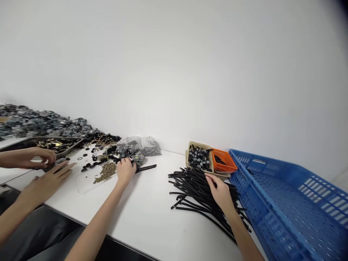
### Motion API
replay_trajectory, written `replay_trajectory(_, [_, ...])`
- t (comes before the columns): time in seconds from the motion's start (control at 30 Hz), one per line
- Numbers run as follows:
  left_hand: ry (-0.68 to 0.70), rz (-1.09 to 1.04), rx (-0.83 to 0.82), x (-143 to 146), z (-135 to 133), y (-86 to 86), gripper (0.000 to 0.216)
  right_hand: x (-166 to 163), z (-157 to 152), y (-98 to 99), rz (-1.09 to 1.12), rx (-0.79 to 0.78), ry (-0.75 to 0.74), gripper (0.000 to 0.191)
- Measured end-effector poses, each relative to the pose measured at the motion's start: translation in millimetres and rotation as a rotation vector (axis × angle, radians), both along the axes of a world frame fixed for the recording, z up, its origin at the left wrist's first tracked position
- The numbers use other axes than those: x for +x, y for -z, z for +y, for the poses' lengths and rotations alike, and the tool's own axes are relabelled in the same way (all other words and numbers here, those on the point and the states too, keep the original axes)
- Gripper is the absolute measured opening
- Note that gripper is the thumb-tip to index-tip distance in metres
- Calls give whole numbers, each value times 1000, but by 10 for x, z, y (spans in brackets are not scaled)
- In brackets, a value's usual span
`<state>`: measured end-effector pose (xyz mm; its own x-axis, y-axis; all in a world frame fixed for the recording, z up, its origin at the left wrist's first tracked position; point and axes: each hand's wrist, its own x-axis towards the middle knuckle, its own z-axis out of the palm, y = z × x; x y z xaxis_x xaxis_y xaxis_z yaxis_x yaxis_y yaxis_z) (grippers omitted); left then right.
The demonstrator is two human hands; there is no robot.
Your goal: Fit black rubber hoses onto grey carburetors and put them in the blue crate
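Observation:
My left hand (125, 169) reaches far across the white table (152, 214) and closes on small black parts (127, 159) beside a black notched strap (146, 168). My right hand (220, 191) lies on a heap of black rubber tubes (195, 188), fingers spread over them and touching the top ones. Whether it grips a tube I cannot tell.
A co-worker's two hands (46, 166) work at the left by a dark tray (40, 143). Brass screws (106, 172), black rings and plastic bags (141, 145) lie near my left hand. A beige bin (201, 157), an orange basket (224, 161) and a blue crate (293, 203) stand at the right.

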<state>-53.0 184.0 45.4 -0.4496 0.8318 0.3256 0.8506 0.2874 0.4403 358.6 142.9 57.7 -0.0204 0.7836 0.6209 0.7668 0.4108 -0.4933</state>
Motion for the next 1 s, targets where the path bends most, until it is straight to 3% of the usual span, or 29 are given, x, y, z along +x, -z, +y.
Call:
replay_trajectory(0.17, [28, 41, -213, -155, 82, 1, 31, 24, -62, 44, 5, -18, 43, 34])
replay_trajectory(0.37, [69, 164, -279, -167, 192, -94, 33, 55, -164, 144, -4, -59, -5, 29])
replay_trajectory(0.73, [255, 499, 64, 191, 65, -641, 34, 13, -197, 132, 11, -44, -32, 26])
replay_trajectory(0.87, [344, 571, 165, 485, -207, -684, 38, -35, -218, 132, 2, -44, -41, 25])
replay_trajectory(1.0, [521, 560, 409, 896, -591, -586, 32, -62, -232, 136, -11, -32, -50, 23])
